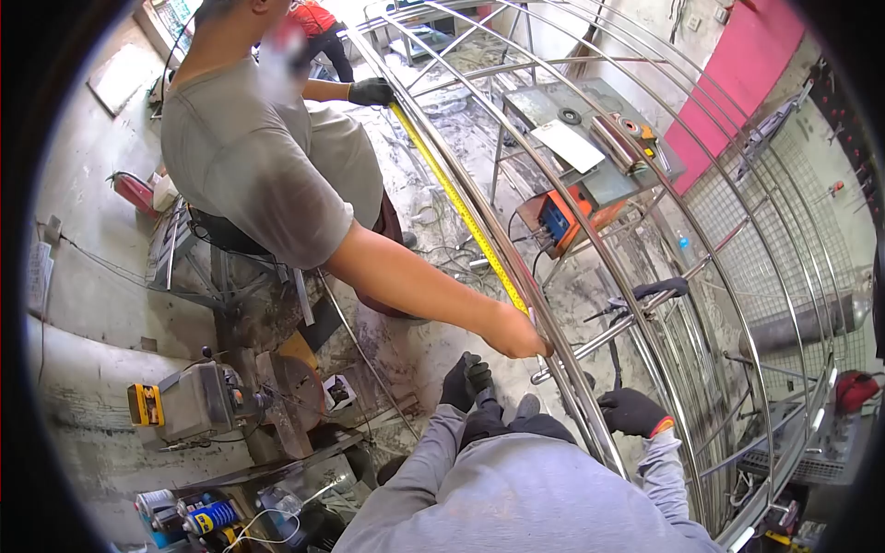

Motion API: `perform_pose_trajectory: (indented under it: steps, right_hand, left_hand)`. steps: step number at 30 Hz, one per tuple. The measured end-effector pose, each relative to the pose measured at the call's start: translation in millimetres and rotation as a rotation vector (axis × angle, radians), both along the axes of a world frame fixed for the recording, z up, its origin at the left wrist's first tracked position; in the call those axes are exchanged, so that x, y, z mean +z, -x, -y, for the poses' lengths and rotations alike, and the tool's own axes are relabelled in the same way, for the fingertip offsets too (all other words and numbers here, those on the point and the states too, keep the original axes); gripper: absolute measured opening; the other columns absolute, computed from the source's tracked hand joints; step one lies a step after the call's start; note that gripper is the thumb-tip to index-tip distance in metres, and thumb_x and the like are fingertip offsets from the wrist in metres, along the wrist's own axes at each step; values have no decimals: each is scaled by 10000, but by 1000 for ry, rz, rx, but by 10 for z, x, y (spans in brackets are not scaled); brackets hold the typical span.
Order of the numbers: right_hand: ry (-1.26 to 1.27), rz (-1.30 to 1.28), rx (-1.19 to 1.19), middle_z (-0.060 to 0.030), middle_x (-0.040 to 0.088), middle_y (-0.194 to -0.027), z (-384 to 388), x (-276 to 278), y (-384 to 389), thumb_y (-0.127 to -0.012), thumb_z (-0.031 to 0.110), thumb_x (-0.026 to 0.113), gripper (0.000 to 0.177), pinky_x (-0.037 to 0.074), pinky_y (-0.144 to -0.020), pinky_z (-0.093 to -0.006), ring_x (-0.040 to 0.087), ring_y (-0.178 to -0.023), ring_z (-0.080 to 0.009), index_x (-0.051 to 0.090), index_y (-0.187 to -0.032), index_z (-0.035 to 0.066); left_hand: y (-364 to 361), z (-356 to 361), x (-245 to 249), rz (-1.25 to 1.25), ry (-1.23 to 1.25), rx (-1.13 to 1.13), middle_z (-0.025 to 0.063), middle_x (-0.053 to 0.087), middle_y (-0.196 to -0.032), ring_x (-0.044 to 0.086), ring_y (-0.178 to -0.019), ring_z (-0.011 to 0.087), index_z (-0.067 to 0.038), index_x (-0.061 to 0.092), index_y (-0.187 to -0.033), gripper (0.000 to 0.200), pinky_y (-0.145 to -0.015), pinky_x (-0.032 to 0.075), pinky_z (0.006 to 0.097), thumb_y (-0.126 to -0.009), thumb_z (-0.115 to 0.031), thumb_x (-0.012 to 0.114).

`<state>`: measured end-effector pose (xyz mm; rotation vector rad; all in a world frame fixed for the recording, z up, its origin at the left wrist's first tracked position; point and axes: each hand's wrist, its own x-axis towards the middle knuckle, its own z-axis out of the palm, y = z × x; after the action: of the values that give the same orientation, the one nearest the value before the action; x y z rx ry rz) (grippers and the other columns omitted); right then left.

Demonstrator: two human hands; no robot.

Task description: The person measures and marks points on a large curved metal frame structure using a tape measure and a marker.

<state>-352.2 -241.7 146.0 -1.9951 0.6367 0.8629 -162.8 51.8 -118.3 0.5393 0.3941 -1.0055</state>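
Note:
My left hand (pixel 466 380), in a dark glove, is closed in front of my body. Whatever may be inside its fingers is hidden. On the other side of the steel tubes (pixel 553 369), my right hand (pixel 636 412), gloved with a red-orange cuff edge, has its fingers curled beside the frame; I cannot make out what they grip. A yellow measuring tape (pixel 456 203) stretches along the tubes. A co-worker's bare hand (pixel 518 334) presses at its near end, and their gloved hand (pixel 371 91) is at the far end.
The curved tube frame (pixel 728 175) fills the right side. Behind it stand a metal workbench (pixel 590 184) and an orange machine (pixel 558 221). A cutting machine (pixel 212 401) and spray cans (pixel 210 517) sit at left. Cables lie on the floor; another person (pixel 318 32) is at the back.

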Motion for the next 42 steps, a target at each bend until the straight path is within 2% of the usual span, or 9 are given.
perform_pose_trajectory:
  steps: [5,7,14,25,26,27,30,36,42]
  right_hand:
    - [96,-10,-234,-98,714,-737,-13,393,256,-952,339,685,336,533,-600,-328,667,-608,-160,762,-1046,25]
    - [132,40,-277,-98,715,-746,-68,544,346,-945,326,694,326,531,-615,-330,660,-615,-157,760,-1039,21]
    - [377,256,-333,-165,738,-844,-517,875,793,-914,252,714,270,554,-734,-380,721,-778,-281,751,-1045,19]
    - [697,521,-532,-187,704,-790,-1199,666,2374,-901,221,674,235,533,-700,-408,711,-763,-333,707,-973,0]
    - [662,516,-603,-183,682,-764,-1235,613,2600,-908,206,652,213,510,-673,-413,674,-712,-327,689,-940,-2]
    - [631,510,-667,-180,659,-738,-1239,543,2840,-916,190,630,198,488,-647,-418,637,-660,-321,672,-907,-4]
    - [585,485,-888,-26,501,-631,-1358,313,3495,-949,149,583,164,367,-539,-335,472,-569,-123,642,-891,8]
    - [890,673,-970,55,477,-677,-1565,-144,4440,-1051,177,575,207,308,-531,-249,384,-579,-32,685,-1002,9]
    - [866,306,-1102,-148,732,-974,-1800,216,4401,-1046,231,574,320,509,-801,-361,667,-854,-220,691,-1140,-51]
  left_hand:
    - [19,-183,-542,-10,370,-124,-64,464,-714,465,-659,123,-172,561,-950,326,-646,414,288,-1078,-463,489]
    - [124,-248,-455,31,-231,-176,37,647,-869,632,-796,206,-121,619,-1085,381,-757,532,337,-1066,-485,508]
    - [58,-521,-752,53,-30,-172,104,664,-1119,649,-1037,292,-107,597,-1213,461,-897,553,426,-1020,-525,593]
    - [391,-1878,-626,105,-199,-202,71,658,-1098,640,-1002,285,-170,618,-1139,382,-842,544,467,-1002,-527,612]
    - [671,-1627,306,-1,-592,-43,-9,523,-804,525,-721,196,-193,524,-913,228,-670,453,364,-1004,-394,579]
    - [660,-2065,-41,4,-620,-58,-9,523,-804,525,-721,196,-193,524,-913,228,-670,453,364,-1004,-394,579]
    - [733,-2670,-709,18,-50,-207,55,663,-976,635,-873,275,-161,591,-971,307,-735,531,432,-1040,-456,543]
    - [1227,-3104,-676,1681,-1206,-1196,201,694,-836,698,-822,416,-83,658,-882,289,-713,525,524,-992,-325,544]
    - [1279,-3111,-923,1635,-1221,-1347,215,695,-980,687,-941,421,-92,683,-997,261,-793,530,525,-994,-302,528]
